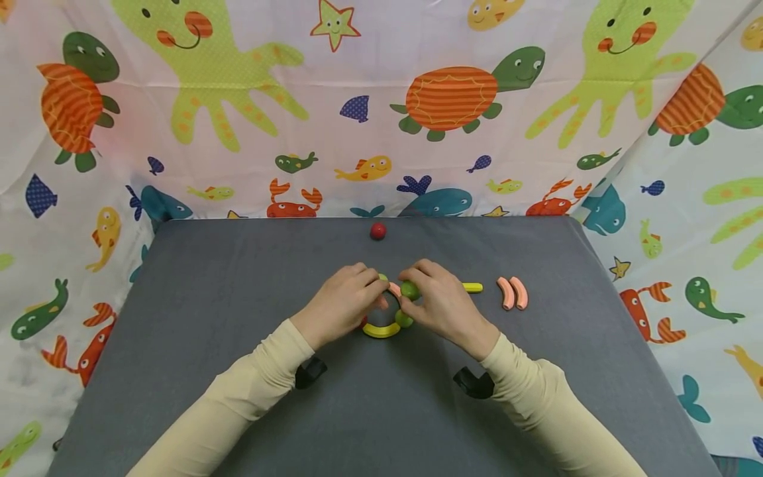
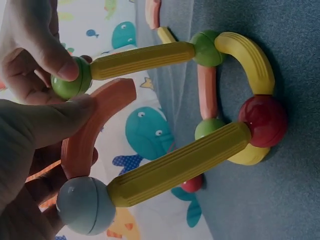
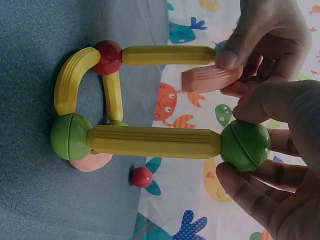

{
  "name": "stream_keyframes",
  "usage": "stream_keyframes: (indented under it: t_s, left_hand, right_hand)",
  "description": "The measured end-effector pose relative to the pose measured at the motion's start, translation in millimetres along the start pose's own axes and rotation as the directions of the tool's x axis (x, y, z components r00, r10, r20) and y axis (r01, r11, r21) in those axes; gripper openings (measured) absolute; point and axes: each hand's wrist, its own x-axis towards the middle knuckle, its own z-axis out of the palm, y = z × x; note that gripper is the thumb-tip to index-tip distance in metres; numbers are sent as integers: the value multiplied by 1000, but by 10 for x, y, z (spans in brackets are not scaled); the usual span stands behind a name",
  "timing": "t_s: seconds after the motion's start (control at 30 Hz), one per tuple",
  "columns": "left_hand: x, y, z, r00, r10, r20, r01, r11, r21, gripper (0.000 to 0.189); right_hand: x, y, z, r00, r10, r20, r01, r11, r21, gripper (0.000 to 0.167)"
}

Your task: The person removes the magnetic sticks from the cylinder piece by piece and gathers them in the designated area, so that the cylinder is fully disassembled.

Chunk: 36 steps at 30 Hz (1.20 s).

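A toy structure of sticks and balls stands on the table. Its base is a ring of curved yellow sticks and a curved pink stick, joined by green balls and a red ball. Two straight yellow sticks rise from it. My left hand pinches a curved pink stick, whose lower end meets a pale blue ball atop one upright. The stick's other end is free, apart from the green ball on the other upright. My right hand grips that green ball.
A loose red ball lies near the table's far edge. To the right are a yellow stick, partly behind my right hand, and two curved pink sticks side by side. A patterned cloth hangs behind the grey table.
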Motion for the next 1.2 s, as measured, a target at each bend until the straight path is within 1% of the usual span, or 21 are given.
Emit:
stream_keyframes:
  t_s: [0.17, 0.33, 0.53, 0.83, 0.93, 1.0, 1.03, 1.07, 1.1, 1.13, 1.17, 1.2]
  left_hand:
    - [-15, 9, 39, 1000, 20, -23, -17, 993, 120, 17]
    - [-26, 9, 50, 1000, 16, 13, -18, 985, 173, 17]
    - [-26, 28, 47, 997, 3, 77, -18, 980, 197, 12]
    - [-40, 23, 65, 997, 6, 82, -25, 974, 226, 22]
    - [-36, 14, 46, 996, 2, 89, -21, 977, 214, 26]
    - [-35, 4, 12, 996, -25, 88, 10, 986, 168, 30]
    - [-36, -5, -8, 995, -54, 82, 42, 990, 136, 33]
    - [-39, -15, -26, 993, -94, 76, 86, 991, 99, 36]
    - [-47, -30, -43, 987, -146, 67, 143, 988, 56, 40]
    - [-58, -47, -63, 976, -210, 58, 210, 978, 7, 42]
    - [-74, -66, -81, 959, -277, 53, 280, 959, -43, 45]
    - [-92, -86, -96, 938, -343, 54, 347, 934, -89, 45]
  right_hand:
    - [2, -9, 11, 1000, -20, -5, 20, 1000, -10, 28]
    - [4, -7, 20, 1000, -25, -1, 25, 1000, -15, 26]
    - [1, -3, 27, 1000, -23, 1, 23, 1000, -11, 25]
    - [5, -17, 36, 999, -36, -1, 36, 999, -13, 24]
    - [4, -11, 34, 999, -35, -3, 35, 999, -13, 24]
    - [4, -9, 31, 999, -39, -6, 38, 999, -15, 24]
    - [6, -9, 29, 999, -41, -7, 41, 999, -16, 24]
    - [2, -7, 30, 999, -42, -7, 42, 999, -19, 24]
    - [-1, -5, 31, 999, -44, -9, 44, 999, -20, 24]
    - [-3, -4, 31, 999, -46, -10, 46, 999, -21, 24]
    - [-5, -4, 31, 999, -48, -11, 48, 999, -20, 24]
    - [-8, -3, 31, 999, -47, -12, 47, 999, -20, 24]
